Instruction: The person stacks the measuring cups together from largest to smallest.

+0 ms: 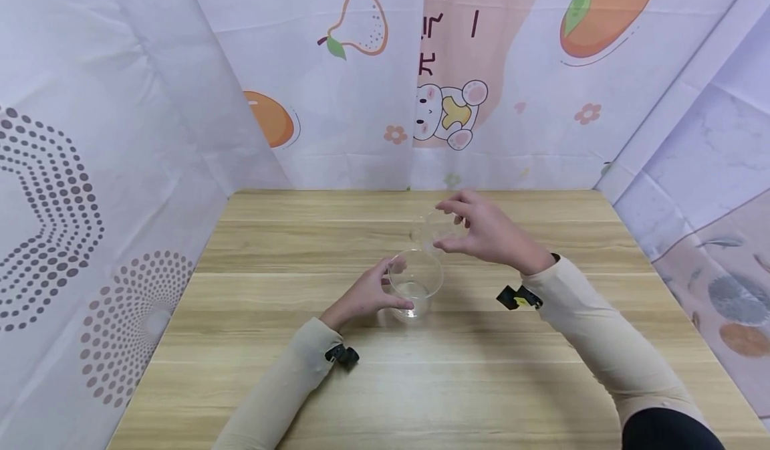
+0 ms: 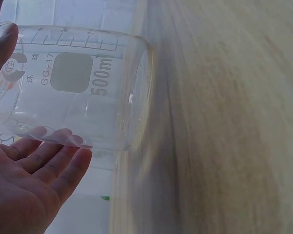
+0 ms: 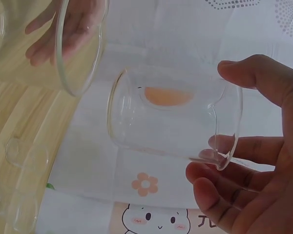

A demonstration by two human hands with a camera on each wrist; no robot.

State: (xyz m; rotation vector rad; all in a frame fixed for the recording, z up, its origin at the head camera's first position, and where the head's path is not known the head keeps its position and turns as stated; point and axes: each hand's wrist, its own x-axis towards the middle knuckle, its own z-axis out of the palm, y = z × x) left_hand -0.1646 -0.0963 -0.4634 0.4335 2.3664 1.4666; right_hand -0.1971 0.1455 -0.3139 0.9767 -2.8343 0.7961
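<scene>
A large clear glass beaker [image 1: 418,295] marked 500ml stands on the wooden table, its printed scale facing the left wrist view. Thumb and fingers of my left hand [image 1: 368,291] curve around its side. Beyond and to the right, my right hand [image 1: 484,231] holds a smaller clear glass beaker [image 3: 171,122] by its rim, raised off the table. The thumb is on one side and the fingers are on the other. In the head view this smaller beaker [image 1: 441,226] is faint against the wood. Both beakers look see-through, with no visible contents.
More clear glassware [image 3: 28,155] is faintly visible at the left of the right wrist view, on the table behind the beakers. A printed curtain [image 1: 337,122] hangs along the table's back edge. Patterned cloth [image 1: 120,136] rises at the left side and also at the right.
</scene>
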